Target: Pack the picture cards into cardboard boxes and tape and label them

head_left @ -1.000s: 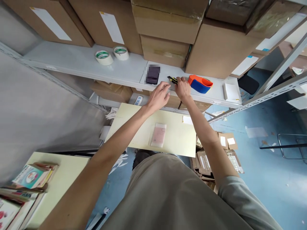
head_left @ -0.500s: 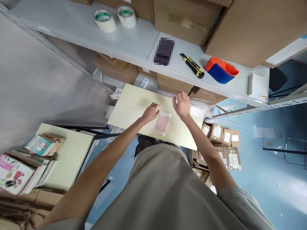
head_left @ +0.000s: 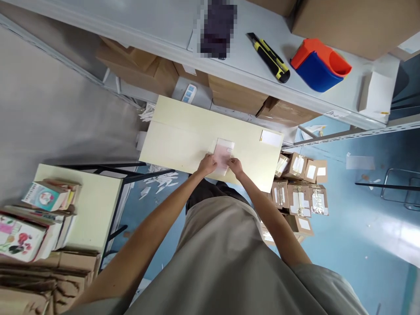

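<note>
While a pink packet (head_left: pixel 224 152) lies on the table (head_left: pixel 183 127), both curled hands (head_left: pixel 207 165) (head_left: pixel 235 166) pinch its opposite edges.

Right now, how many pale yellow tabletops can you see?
2: the front tabletop, beneath the pinkish packet, and the left tabletop, at lower left with books on it. The person's body may hide others.

2 hands (head_left: pixel 208 164) (head_left: pixel 235 166), 1 pinkish packet (head_left: pixel 223 154), 1 utility knife (head_left: pixel 270 59), 1 orange-and-blue object (head_left: pixel 316 72) and 2 pale tabletops (head_left: pixel 179 131) (head_left: pixel 93 205) show.
</note>
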`<state>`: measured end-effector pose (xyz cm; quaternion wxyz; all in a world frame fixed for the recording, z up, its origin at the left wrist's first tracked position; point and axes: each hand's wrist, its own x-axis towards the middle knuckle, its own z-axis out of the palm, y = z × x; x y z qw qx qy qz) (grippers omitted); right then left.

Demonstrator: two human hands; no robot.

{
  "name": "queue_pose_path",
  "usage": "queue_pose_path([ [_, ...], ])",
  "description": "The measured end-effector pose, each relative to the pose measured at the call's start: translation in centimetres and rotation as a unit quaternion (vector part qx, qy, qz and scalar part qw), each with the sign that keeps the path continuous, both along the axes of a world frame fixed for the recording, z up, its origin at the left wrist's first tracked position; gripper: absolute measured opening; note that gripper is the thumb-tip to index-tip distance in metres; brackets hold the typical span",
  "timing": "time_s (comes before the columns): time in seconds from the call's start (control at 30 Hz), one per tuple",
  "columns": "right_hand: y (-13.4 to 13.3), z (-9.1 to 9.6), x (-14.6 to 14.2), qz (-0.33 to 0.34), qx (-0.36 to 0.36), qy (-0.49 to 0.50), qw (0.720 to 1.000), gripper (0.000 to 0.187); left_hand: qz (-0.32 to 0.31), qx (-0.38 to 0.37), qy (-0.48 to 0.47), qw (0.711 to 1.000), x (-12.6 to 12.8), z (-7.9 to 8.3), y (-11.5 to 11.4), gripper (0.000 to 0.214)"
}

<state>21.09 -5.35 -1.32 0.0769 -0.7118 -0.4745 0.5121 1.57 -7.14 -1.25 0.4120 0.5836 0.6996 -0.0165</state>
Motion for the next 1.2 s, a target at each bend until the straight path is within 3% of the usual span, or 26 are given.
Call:
queue_pose_path([
  [0.17,0.4,-0.7,0.0,-0.025,0.016,0.009,1.000,0.014,0.012,-0.003,-0.047,0.999,1.7,-1.0,-0.4,0.051],
  [0.3,0.8,0.1,0.3,-0.025,0.047,0.022,0.998,0.008,0.041,-0.003,-0.084,0.996,2.6,-1.1,-0.4,0.049],
  [0.53,1.2,3.2,1.9,-0.009,0.107,0.041,0.993,0.007,0.103,0.027,-0.171,0.980,2.4,1.3,0.2,0.038],
  [0.63,1.3,4.9,2.7,-0.021,0.132,0.053,0.990,0.017,0.133,0.044,-0.205,0.969,2.4,2.8,0.8,0.040],
  [0.73,1.5,7.4,3.4,-0.060,0.157,0.140,0.976,0.035,0.171,0.055,-0.233,0.956,2.6,4.7,1.6,0.060],
  [0.8,1.5,9.6,3.9,-0.085,0.175,0.226,0.955,0.049,0.232,0.053,-0.283,0.929,2.8,6.4,2.0,0.076],
  [0.9,1.2,13.4,4.6,-0.101,0.191,0.319,0.923,0.061,0.287,0.048,-0.440,0.849,3.2,9.8,2.2,0.083],
  [1.0,0.6,16.8,5.2,-0.113,0.193,0.369,0.902,0.063,0.249,0.051,-0.571,0.780,3.5,13.5,2.1,0.077],
  [1.07,0.1,18.4,5.5,-0.122,0.202,0.380,0.895,0.061,0.243,0.060,-0.590,0.768,3.6,15.7,1.9,0.070],
  [1.2,-0.5,20.1,5.6,-0.135,0.223,0.382,0.886,0.058,0.242,0.096,-0.558,0.788,3.8,19.1,1.7,0.065],
])
